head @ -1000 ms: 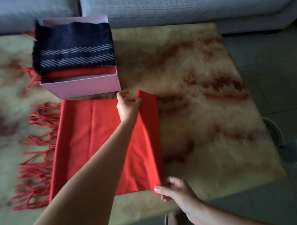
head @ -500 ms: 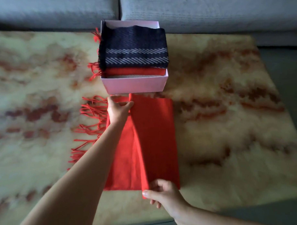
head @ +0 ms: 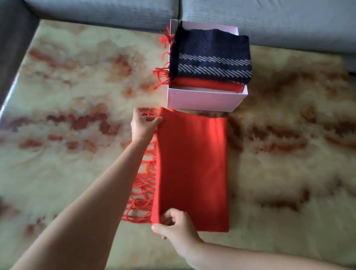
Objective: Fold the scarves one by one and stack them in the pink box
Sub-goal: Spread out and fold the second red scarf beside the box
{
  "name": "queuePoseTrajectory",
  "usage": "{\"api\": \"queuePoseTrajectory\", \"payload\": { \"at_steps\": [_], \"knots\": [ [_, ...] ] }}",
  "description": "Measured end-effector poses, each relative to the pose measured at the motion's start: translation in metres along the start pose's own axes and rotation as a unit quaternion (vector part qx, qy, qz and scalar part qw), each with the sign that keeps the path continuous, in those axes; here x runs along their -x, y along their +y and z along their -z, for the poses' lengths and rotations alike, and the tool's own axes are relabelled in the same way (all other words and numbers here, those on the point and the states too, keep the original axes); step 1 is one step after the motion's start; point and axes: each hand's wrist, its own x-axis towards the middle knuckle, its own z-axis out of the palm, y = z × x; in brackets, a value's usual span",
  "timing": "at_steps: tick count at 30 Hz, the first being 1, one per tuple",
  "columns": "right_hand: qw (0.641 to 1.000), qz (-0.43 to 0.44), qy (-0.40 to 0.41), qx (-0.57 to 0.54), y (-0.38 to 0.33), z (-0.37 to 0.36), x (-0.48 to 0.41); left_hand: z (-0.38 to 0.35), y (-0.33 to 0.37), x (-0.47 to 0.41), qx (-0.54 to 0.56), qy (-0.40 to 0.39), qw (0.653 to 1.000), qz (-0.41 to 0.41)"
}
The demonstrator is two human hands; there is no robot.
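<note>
Two corners matter: our left hand [head: 144,126] pinches the far one, our right hand [head: 176,225] the near one, of the red scarf [head: 193,165] on the bench [head: 71,171] just beside the pink box [head: 202,101]; we should square edges before releasing.

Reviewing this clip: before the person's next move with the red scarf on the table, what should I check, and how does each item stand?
1. Left hand pinches the far left corner of the red scarf: ok.
2. Right hand pinches its near left corner: ok.
3. Folded layers lie flat, right edge straight: ok.
4. Fringe tucked in: not ok; it trails out along the left side.
5. Scarf short enough for the pink box: not ok; it looks longer than the box, another fold seems needed.
6. Room in the box: cannot tell; the navy striped scarf tops the stack, overhanging the right wall.
</note>
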Motion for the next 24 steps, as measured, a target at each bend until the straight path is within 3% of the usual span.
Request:
{"api": "queuePoseTrajectory", "payload": {
  "at_steps": [8, 17, 20, 24],
  "knots": [
    [0.999, 0.014, 0.023, 0.033, 0.007, 0.005, -0.011, -0.028, 0.006, 0.003, 0.064, -0.096, 0.993, 0.013],
    [0.998, 0.059, 0.003, 0.016, 0.006, 0.005, -0.016, -0.049, 0.014, 0.007, 0.191, -0.134, 0.970, 0.064],
    [0.997, 0.075, 0.008, 0.029, 0.005, 0.008, -0.015, -0.064, 0.021, 0.015, 0.156, -0.170, 0.972, 0.051],
    [0.997, 0.060, -0.001, 0.037, 0.006, 0.013, -0.020, -0.055, 0.004, 0.003, 0.032, -0.066, 0.997, 0.031]
  ]
}}
